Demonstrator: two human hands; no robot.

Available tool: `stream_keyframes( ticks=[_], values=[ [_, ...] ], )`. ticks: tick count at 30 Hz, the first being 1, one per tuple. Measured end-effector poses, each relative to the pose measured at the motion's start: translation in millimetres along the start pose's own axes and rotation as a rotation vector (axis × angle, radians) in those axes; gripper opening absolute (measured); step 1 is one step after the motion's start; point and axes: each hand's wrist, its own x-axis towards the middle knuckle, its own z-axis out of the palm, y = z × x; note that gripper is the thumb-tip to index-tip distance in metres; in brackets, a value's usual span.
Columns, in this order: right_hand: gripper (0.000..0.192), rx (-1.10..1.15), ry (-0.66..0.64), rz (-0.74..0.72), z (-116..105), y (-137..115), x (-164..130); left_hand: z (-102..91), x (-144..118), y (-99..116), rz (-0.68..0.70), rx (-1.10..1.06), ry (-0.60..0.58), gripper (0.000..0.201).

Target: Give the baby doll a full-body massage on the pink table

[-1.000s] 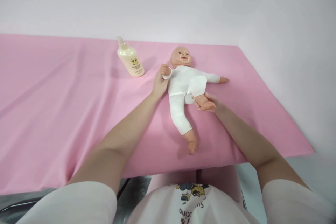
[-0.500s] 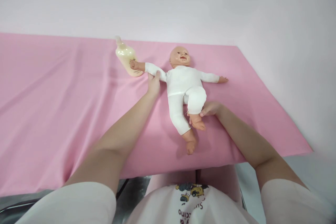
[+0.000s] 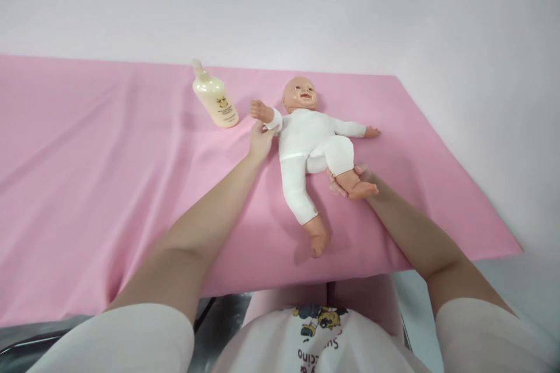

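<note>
A baby doll [image 3: 306,131] with a white cloth body lies on its back on the pink sheet [image 3: 144,145], head away from me. My left hand [image 3: 261,139] grips the doll's arm on the left side, which is bent up with its small hand raised; part of my fingers is hidden behind the sleeve. My right hand [image 3: 339,182] is wrapped from underneath around the doll's lower leg on the right side, lifting it with the knee bent. The doll's other leg lies stretched toward me, and its other arm points out to the right.
Left of the doll lies a pale yellow lotion bottle [image 3: 216,98] with a pump top, close to the doll's raised hand. The sheet ends at the table's front edge before my body, and a white wall [image 3: 280,11] rises behind.
The doll's left-side arm has bent upward and inward, away from the bottle, with my left hand. Its held leg has swung to the right and up with my right hand.
</note>
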Motion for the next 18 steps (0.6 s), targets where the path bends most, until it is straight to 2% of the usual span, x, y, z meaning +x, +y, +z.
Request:
stream_keyframes(
  ticks=[2,5,9,11,15,18],
  values=[
    [0.058,-0.019,0.071,-0.081,2,-2,3,1.5,-3,13,0.134,0.117,-0.131,0.032],
    [0.052,-0.015,0.288,-0.155,7,-7,10,3.2,-7,29,0.309,0.311,-0.296,0.028],
    [0.054,0.027,0.523,-0.145,9,-15,15,3.5,-8,37,0.347,0.409,-0.335,0.029],
    [0.056,0.028,0.532,-0.128,8,-16,15,3.0,-7,37,0.344,0.42,-0.333,0.03],
    [0.052,-0.008,0.431,-0.127,9,-14,14,2.8,-7,36,0.345,0.418,-0.329,0.031],
    [0.051,-0.03,0.42,-0.158,11,-12,14,4.1,-8,34,0.335,0.388,-0.314,0.03]
  ],
)
